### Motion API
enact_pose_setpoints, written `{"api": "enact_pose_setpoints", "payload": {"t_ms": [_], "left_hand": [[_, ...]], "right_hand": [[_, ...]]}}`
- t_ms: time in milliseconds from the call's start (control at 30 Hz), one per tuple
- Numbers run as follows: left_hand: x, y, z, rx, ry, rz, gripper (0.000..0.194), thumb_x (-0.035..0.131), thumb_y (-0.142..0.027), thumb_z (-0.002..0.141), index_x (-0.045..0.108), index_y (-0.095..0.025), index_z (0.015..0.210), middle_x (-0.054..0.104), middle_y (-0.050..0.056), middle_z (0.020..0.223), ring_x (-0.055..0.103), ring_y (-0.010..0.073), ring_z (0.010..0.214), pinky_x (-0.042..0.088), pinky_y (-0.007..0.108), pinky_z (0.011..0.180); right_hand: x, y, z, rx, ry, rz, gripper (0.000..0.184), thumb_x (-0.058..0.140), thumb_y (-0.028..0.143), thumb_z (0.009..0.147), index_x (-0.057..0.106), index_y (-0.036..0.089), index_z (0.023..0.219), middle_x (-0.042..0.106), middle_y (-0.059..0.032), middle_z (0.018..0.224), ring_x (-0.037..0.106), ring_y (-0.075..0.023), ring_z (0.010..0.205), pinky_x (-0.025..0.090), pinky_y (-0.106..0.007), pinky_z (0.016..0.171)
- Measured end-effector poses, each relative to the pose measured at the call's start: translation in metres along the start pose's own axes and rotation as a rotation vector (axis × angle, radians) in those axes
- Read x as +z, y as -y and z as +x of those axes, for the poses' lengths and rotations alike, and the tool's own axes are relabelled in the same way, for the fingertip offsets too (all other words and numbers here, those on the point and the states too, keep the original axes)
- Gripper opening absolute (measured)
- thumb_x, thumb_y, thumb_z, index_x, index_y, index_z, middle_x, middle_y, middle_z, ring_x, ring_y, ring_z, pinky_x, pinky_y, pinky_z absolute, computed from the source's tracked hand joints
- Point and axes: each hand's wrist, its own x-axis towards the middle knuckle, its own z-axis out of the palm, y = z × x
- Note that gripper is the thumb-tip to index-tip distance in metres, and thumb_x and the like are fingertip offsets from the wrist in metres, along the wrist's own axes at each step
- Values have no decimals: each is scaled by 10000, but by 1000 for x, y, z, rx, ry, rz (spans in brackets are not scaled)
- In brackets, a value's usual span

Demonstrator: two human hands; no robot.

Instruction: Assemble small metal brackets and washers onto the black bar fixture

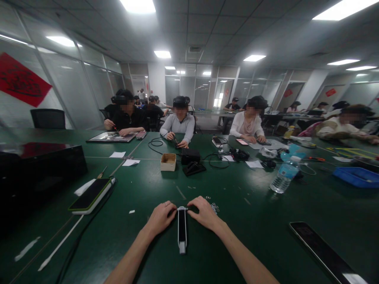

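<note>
I have the left hand (162, 215) and right hand (204, 213) at the far end of the device (182, 228), toward the tabletop's (251, 221) near edge, apparently working that end, whether pinching I cannot tell, which calls for steady fingertips.

Tiny silvery rings (214, 207) by the right hand (205, 213) are too blurred to be counted. Glossy black rectangular panel (56, 159) is cut off by left edge.

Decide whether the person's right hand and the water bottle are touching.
Apart. The head view shows a wide stretch of green tabletop between the right hand and the water bottle.
</note>
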Motion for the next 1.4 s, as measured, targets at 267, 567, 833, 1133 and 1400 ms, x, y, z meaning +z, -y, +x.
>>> {"api": "enact_pose_setpoints", "payload": {"t_ms": [267,567,833,1133,1400], "left_hand": [[2,5,1,6,9,-26,191,436,-247,918,621,-204,941,634,49,918,601,183,825,453,276,732],[-1,3,1,-31,41,-57,190,447,-246,915,624,-200,969,631,48,945,597,178,838,452,279,747],[-4,0,2,-56,60,-72,193,453,-253,907,630,-203,968,636,48,950,595,179,839,459,278,740],[-4,0,3,-39,45,-69,199,443,-251,905,631,-206,953,639,55,931,596,187,839,458,281,747],[-2,3,2,-48,57,-68,204,444,-262,909,629,-209,975,634,52,956,592,185,846,456,280,745]], "right_hand": [[-43,-53,-8,142,-102,-6,226,512,301,862,657,187,992,656,-46,992,577,-176,918,441,-308,828],[-64,-92,-27,268,49,-53,187,543,201,775,709,200,862,659,-31,844,590,-157,757,442,-262,685],[-54,-89,-26,240,101,-42,243,549,209,800,695,261,988,611,-33,988,558,-187,918,426,-307,807],[-51,-93,-23,219,93,-39,154,593,237,797,711,223,894,622,-36,917,566,-184,872,428,-289,787],[-52,-99,-23,258,45,-32,193,505,272,865,682,194,871,636,-48,920,578,-183,877,425,-283,779]]}}
